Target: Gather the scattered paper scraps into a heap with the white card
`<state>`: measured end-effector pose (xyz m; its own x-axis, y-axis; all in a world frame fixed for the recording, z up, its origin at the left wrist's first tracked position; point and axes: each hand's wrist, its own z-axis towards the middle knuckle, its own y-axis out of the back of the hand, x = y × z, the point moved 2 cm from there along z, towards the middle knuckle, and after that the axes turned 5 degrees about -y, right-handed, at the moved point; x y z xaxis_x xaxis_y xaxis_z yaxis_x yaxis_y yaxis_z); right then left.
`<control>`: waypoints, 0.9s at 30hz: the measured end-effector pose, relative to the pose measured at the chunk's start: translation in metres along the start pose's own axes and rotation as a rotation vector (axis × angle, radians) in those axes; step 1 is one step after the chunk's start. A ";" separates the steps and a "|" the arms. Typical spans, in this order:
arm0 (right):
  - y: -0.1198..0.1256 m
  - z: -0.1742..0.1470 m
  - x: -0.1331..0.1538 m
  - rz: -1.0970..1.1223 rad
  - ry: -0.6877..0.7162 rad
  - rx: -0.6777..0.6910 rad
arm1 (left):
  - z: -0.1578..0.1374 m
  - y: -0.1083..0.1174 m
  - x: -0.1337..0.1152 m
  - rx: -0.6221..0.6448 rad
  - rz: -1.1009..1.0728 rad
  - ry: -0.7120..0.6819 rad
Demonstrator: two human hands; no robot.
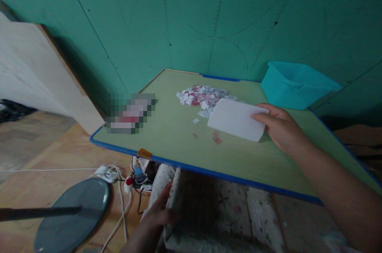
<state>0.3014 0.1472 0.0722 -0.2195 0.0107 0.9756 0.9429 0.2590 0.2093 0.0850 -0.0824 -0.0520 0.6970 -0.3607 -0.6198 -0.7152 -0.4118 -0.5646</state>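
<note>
My right hand (279, 125) is closed on the right edge of a white sheet of paper (238, 118), thumb on top. The sheet is slightly bent and hangs over the table, its far edge by a heap of small paper pieces (203, 96), white and pinkish. A few loose pinkish scraps (217, 137) lie nearer the table's front. Below the tabletop, my left hand (162, 209) grips the left wall of an open, drawer-like box (173, 205) with a patterned covering. The inside of the box is dark, and part of my left fingers is hidden behind its wall.
The pale green table (167, 125) has blue edging and stands against a green wall (191, 18). A turquoise bin (294, 90) is at the back right, a blurred-out item (131, 113) at the left. White cables (122, 205) and a round grey base (74, 221) occupy the floor.
</note>
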 end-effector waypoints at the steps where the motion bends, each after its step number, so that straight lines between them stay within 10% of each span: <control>1: -0.001 0.000 0.000 0.012 -0.008 0.002 | -0.001 -0.002 -0.001 0.006 0.010 -0.021; 19: -0.004 -0.002 0.001 -0.098 0.028 0.043 | -0.017 -0.015 -0.010 -0.072 -0.040 0.013; 27: -0.006 -0.002 0.000 -0.094 0.004 0.086 | 0.007 0.012 0.000 -0.014 -0.003 0.054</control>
<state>0.2966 0.1441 0.0708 -0.3048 -0.0214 0.9522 0.8932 0.3405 0.2936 0.0761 -0.0814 -0.0621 0.7012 -0.4038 -0.5876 -0.7126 -0.4249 -0.5583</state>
